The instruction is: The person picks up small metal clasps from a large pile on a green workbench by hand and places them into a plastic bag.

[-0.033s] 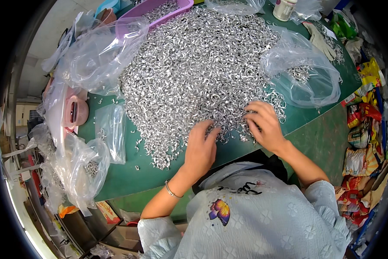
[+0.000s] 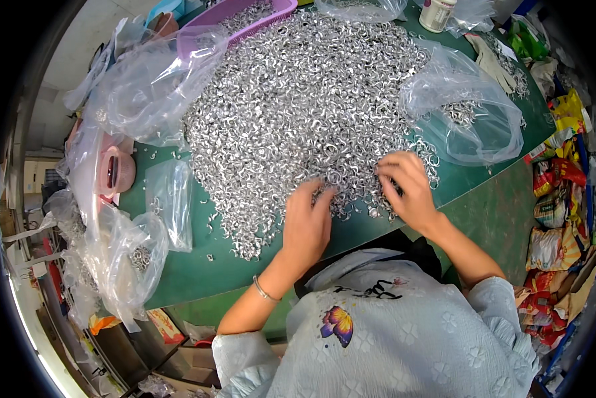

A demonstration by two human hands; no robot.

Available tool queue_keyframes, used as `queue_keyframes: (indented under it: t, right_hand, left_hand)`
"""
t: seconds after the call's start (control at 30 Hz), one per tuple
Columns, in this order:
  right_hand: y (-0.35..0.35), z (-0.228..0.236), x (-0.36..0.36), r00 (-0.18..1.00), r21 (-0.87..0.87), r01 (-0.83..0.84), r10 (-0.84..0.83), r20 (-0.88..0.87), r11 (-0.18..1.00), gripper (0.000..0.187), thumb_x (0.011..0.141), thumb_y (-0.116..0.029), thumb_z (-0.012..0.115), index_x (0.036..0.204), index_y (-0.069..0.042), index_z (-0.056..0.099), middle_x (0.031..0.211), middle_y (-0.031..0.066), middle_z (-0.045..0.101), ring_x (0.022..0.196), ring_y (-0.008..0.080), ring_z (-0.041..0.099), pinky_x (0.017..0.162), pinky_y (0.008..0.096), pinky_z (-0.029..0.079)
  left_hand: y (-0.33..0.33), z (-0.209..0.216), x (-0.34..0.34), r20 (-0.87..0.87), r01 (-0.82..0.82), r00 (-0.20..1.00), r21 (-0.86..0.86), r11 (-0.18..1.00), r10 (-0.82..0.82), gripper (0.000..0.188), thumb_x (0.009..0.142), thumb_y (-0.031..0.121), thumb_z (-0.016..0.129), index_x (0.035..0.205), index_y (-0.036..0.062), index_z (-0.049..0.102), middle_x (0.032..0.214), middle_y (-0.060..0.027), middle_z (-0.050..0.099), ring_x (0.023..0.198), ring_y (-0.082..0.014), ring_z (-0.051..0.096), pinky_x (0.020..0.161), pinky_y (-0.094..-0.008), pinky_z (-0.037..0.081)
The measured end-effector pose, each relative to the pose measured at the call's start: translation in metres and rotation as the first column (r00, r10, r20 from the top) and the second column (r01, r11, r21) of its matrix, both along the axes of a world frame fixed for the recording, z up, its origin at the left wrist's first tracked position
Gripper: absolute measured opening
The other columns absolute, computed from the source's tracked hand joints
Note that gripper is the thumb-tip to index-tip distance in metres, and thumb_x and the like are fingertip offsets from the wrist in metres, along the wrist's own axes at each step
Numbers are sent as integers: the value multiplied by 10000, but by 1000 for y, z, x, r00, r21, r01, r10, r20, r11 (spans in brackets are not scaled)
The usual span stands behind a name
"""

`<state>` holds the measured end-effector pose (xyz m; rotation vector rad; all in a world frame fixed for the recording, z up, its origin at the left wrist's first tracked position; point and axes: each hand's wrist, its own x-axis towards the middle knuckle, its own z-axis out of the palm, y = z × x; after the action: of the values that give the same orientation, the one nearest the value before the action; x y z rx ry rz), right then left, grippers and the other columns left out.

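A wide heap of small silvery, curved metal pieces (image 2: 291, 106) covers much of the green table (image 2: 198, 275). Some look like open rings or hooks, but their exact kind is too small to tell. At the heap's near edge, my left hand (image 2: 306, 222) dips its bent fingers among the pieces, thumb apart from the forefinger; its fingertips are slightly blurred. My right hand (image 2: 411, 192) is at the heap's near right side, fingers curved and thumb spread away. No piece shows clearly between the fingers of either hand.
A purple basket (image 2: 202, 33) with more pieces stands at the far left. Clear plastic bags (image 2: 474, 126) lie on both sides of the heap. Pink containers (image 2: 119, 172) stand left, a white bottle (image 2: 436, 14) and a pale glove (image 2: 490, 63) far right. Colourful packages (image 2: 563, 172) line the right.
My left fingers have shifted slightly away from me and left. My right fingers have moved slightly and look a little more curled. The heap looks the same.
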<state>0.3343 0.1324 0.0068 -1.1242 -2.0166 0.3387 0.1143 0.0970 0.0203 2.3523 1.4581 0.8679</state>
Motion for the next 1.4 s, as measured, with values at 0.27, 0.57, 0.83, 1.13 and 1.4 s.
queue_keyframes:
  t: [0.27,0.57,0.83,1.13,1.4]
  right_hand:
    - [33,10,-25,990,-12,79,-77,120,997,78,775,-72,647,831,-36,608,810,54,573,805,252,524,712,356,402]
    - [22,18,1,610,-676,-453,-350,-711,581,131,918,-127,552,971,-8,568,845,59,635,704,113,577,629,230,446]
    - [14,21,27,289,-528,-750,-520,-804,398,230,918,-102,514,1102,33,546,883,68,601,832,155,605,677,256,498]
    - [3,28,12,951,-585,-123,-72,-299,801,156,821,-125,631,954,-46,615,709,25,543,643,209,582,530,348,442]
    - [2,12,-2,999,-378,21,-7,38,926,144,763,-132,686,882,-78,628,706,40,490,613,179,517,514,308,413]
  left_hand:
    - [59,4,22,-93,-119,987,114,986,129,266,749,50,673,1006,59,604,1007,-80,534,930,-255,512,790,-361,359]
    - [54,7,11,404,-163,899,-53,985,171,133,797,-60,594,896,19,554,932,-102,628,839,-220,593,708,-307,441]
    - [20,14,0,723,122,522,-588,800,452,285,866,-63,414,1105,-1,555,942,-71,585,725,-82,496,612,-214,418]
    - [8,-5,25,46,-148,986,-202,968,160,353,749,14,658,1090,9,567,888,-146,457,824,-300,487,752,-372,421]
    - [-14,0,3,32,-263,960,-230,937,278,219,755,-38,621,959,4,554,887,-140,486,838,-290,513,746,-361,423]
